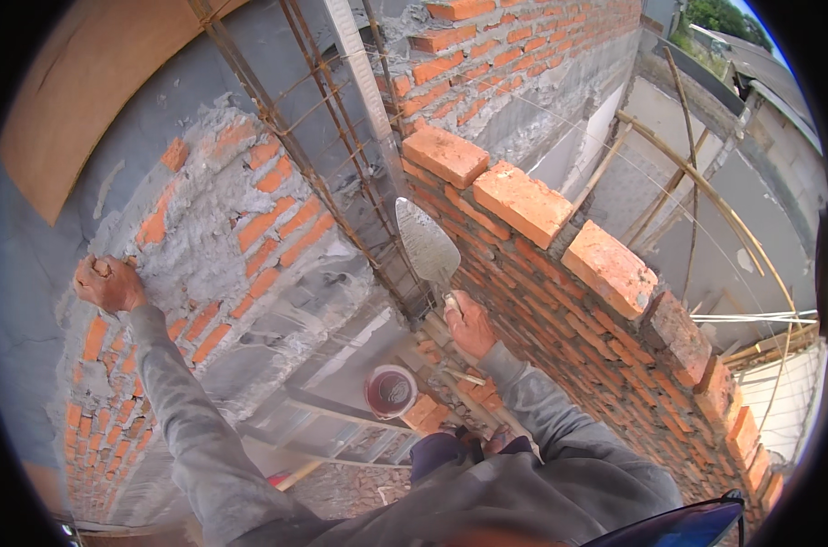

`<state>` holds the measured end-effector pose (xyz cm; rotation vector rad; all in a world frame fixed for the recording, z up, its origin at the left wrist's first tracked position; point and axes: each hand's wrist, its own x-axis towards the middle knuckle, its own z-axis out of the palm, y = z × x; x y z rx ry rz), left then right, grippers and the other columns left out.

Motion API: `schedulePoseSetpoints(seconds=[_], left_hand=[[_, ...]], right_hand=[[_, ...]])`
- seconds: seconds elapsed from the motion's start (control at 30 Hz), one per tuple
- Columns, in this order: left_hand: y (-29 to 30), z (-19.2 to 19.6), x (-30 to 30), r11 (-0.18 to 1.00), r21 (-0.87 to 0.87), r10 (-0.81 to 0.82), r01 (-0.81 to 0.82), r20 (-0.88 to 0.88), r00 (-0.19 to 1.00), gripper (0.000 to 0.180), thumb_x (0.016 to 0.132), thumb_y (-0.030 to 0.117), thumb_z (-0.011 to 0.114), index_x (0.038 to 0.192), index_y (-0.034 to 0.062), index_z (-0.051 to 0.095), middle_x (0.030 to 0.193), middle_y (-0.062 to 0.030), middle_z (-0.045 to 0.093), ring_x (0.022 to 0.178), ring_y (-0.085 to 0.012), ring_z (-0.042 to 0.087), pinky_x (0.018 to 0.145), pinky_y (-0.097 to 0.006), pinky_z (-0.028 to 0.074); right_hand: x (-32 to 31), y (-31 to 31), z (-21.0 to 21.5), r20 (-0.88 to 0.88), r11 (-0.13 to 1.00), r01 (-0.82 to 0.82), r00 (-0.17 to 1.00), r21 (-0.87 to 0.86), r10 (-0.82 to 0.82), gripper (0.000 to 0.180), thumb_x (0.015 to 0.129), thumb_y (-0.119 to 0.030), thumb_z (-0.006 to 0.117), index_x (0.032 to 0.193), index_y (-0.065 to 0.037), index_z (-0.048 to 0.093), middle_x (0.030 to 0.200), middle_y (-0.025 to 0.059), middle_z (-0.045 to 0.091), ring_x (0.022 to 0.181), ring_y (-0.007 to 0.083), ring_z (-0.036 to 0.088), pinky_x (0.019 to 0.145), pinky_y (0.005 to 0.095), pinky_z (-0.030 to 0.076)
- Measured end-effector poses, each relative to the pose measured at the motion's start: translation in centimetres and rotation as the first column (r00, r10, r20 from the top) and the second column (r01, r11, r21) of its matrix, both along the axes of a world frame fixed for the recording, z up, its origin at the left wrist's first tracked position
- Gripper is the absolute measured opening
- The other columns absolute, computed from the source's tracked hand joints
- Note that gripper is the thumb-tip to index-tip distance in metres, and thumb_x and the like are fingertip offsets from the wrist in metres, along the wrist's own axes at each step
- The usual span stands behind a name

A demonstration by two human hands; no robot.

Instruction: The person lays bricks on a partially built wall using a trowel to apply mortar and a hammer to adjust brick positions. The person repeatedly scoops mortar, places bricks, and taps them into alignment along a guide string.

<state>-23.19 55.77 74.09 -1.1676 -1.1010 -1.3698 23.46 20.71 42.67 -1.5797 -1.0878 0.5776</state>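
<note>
My right hand is closed around the handle of a trowel. The pointed metal blade tilts up and away, beside the inner face of the right-hand brick wall. Along that wall's top sit orange bricks, among them a near-left brick and another brick, with gaps between them. Out to the left, my left hand is curled at the edge of a mortar-smeared brick wall. What its fingers hold, if anything, is hidden.
Rusty steel bars rise between the walls beside a pale straight post. Below stand a round bucket, loose bricks and a ladder-like frame. Bamboo poles and a thin string lie beyond the right wall.
</note>
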Motion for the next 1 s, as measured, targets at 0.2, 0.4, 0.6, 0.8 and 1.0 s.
schedulePoseSetpoints(seconds=[0.2,0.4,0.6,0.8,1.0], left_hand=[[0.0,0.1,0.2,1.0,0.018,0.0,0.0,-0.013,1.0,0.026,0.083,0.006,0.074,0.108,0.0145,0.069,0.119,-0.0034,0.07,0.123,-0.0305,0.056,0.094,-0.043,0.053],[0.4,-0.3,-0.5,0.999,-0.026,-0.04,0.04,0.007,0.999,0.028,0.084,0.007,0.072,0.112,0.0131,0.068,0.123,-0.0036,0.069,0.129,-0.0311,0.05,0.096,-0.043,0.052],[0.1,-0.3,0.0,0.999,0.018,-0.038,0.038,0.001,0.999,0.025,0.084,0.004,0.071,0.107,0.013,0.069,0.122,-0.0039,0.069,0.126,-0.0295,0.053,0.094,-0.042,0.053],[0.2,-0.1,0.3,0.999,0.053,-0.011,0.011,0.005,1.0,0.026,0.081,0.002,0.071,0.105,0.0126,0.07,0.119,-0.0036,0.07,0.12,-0.03,0.057,0.092,-0.043,0.053],[0.5,-0.1,-0.2,0.998,0.055,0.022,-0.024,0.034,0.999,0.027,0.08,0.003,0.072,0.106,0.0125,0.07,0.118,-0.004,0.07,0.12,-0.0297,0.056,0.092,-0.043,0.053]], right_hand=[[-1.3,6.4,3.1,0.104,0.965,0.23,0.964,0.121,-0.243,0.029,0.098,-0.013,0.059,0.122,0.003,0.054,0.098,0.0293,0.065,0.089,0.0528,0.063,0.08,0.0565,0.048],[0.8,8.1,1.5,0.31,0.968,0.248,0.919,0.029,-0.245,0.035,0.094,-0.008,0.059,0.125,0.006,0.052,0.103,0.0337,0.065,0.092,0.0536,0.064,0.08,0.0581,0.051],[0.3,6.4,1.4,0.332,0.963,0.219,0.907,0.155,-0.26,0.035,0.092,-0.009,0.062,0.123,0.009,0.056,0.105,0.0357,0.066,0.092,0.0534,0.066,0.081,0.056,0.052],[3.8,5.4,0.0,0.333,0.966,0.243,0.906,0.092,-0.259,0.037,0.091,-0.012,0.065,0.12,0.01,0.061,0.096,0.0341,0.068,0.092,0.0524,0.067,0.081,0.0559,0.052],[3.2,1.1,-0.1,0.261,0.961,0.059,0.965,-0.27,0.014,0.037,0.092,-0.012,0.064,0.121,0.011,0.059,0.102,0.0349,0.068,0.095,0.0527,0.067,0.082,0.0557,0.052]])
